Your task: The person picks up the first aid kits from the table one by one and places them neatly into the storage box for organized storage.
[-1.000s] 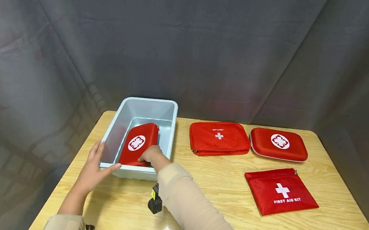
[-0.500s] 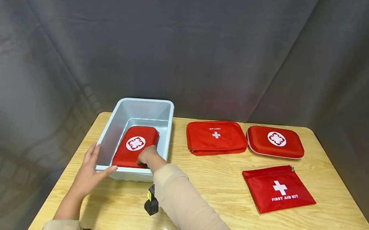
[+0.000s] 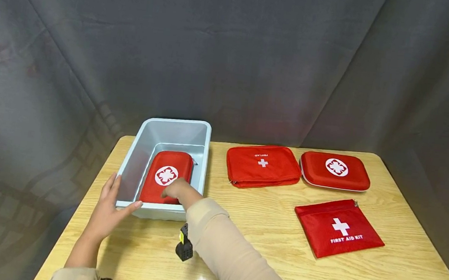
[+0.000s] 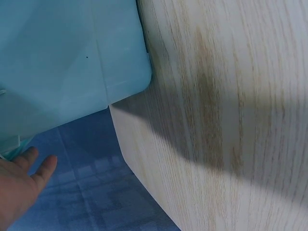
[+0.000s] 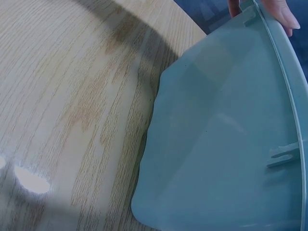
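A red hard-shell first aid case (image 3: 164,169) with a white round emblem lies inside the pale blue-grey plastic bin (image 3: 202,174). My right hand (image 3: 180,191) reaches over the bin's front right corner, one fingertip on the case's near right part. Its other fingers are hidden, so I cannot tell whether they hold the case. My left hand (image 3: 111,212) spans the bin's front left corner, fingers extended along the left side and thumb at the front rim. The left wrist view catches part of the left hand (image 4: 24,180); the right wrist view has the left thumb over the rim.
Right of the bin lie a red first aid pouch (image 3: 262,169), another red hard-shell case (image 3: 334,170) and a flat red zip pouch (image 3: 340,229). A black wrist device (image 3: 185,244) hangs at the right cuff. Dark grey curtains (image 3: 216,57) stand behind the wooden table (image 3: 263,240).
The red case has turned and settled from a tilted pose to a flatter one in the bin. My right hand has shifted slightly left over it. The left hand keeps its place at the corner.
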Motion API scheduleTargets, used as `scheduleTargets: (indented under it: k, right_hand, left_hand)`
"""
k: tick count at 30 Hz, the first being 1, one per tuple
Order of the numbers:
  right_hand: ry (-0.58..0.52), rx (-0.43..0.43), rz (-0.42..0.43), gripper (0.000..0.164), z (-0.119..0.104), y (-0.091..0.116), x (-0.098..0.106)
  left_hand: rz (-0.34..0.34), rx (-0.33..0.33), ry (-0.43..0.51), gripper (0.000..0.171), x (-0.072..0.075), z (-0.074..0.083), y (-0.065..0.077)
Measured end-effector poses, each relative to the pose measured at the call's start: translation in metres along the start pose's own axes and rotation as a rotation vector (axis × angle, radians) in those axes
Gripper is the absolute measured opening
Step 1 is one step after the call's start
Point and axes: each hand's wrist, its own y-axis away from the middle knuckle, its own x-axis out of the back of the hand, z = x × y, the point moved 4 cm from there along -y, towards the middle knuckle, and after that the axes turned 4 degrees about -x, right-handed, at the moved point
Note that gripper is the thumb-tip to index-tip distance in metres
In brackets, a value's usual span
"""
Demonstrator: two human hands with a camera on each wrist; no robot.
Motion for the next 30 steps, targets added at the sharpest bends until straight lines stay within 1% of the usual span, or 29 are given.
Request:
scheduleTargets:
  k: [2,4,6,8,9,11,14,16,20,24,27,30]
  right_hand:
    - [-0.03,0.012,-0.005,0.072,-0.008,0.025,0.015]
    - [-0.086,0.001,-0.01,0.061,-0.018,0.056,0.032]
    - [-0.13,-0.011,0.009,0.049,-0.028,0.087,0.049]
    - [-0.164,-0.013,0.026,0.041,-0.034,0.104,0.059]
    - [-0.174,-0.013,0.034,0.039,-0.035,0.109,0.061]
    - [-0.205,-0.005,0.048,0.039,-0.036,0.116,0.065]
    - [-0.275,0.023,0.067,0.045,-0.035,0.118,0.067]
    - [-0.31,0.055,0.088,0.05,-0.036,0.12,0.069]
    - [-0.352,0.135,0.123,0.048,-0.039,0.124,0.073]
    - [-0.344,0.234,0.164,0.04,-0.041,0.128,0.078]
    - [-0.318,0.295,0.188,0.04,-0.042,0.133,0.082]
    - [-0.299,0.331,0.195,0.043,-0.042,0.137,0.085]
  left_hand:
    - [-0.002,-0.001,0.001,0.091,0.0,0.0,0.0]
    - [-0.003,-0.003,0.0,0.091,0.0,0.0,-0.001]
    - [-0.003,-0.004,0.0,0.091,0.001,0.0,-0.001]
    - [-0.001,-0.006,0.0,0.091,0.001,0.0,-0.001]
    - [0.0,-0.006,-0.001,0.092,0.001,0.0,-0.001]
    - [-0.001,-0.006,-0.003,0.092,0.001,0.0,-0.001]
    - [-0.005,-0.006,-0.017,0.091,0.0,-0.001,0.0]
    - [-0.01,-0.001,-0.03,0.092,0.0,-0.001,0.0]
    - [-0.014,0.001,-0.051,0.092,-0.001,-0.001,0.0]
    - [-0.015,-0.004,-0.063,0.092,0.0,-0.002,-0.001]
    - [-0.02,-0.003,-0.062,0.092,-0.001,-0.001,-0.001]
    - [-0.018,-0.005,-0.06,0.091,0.0,0.0,0.0]
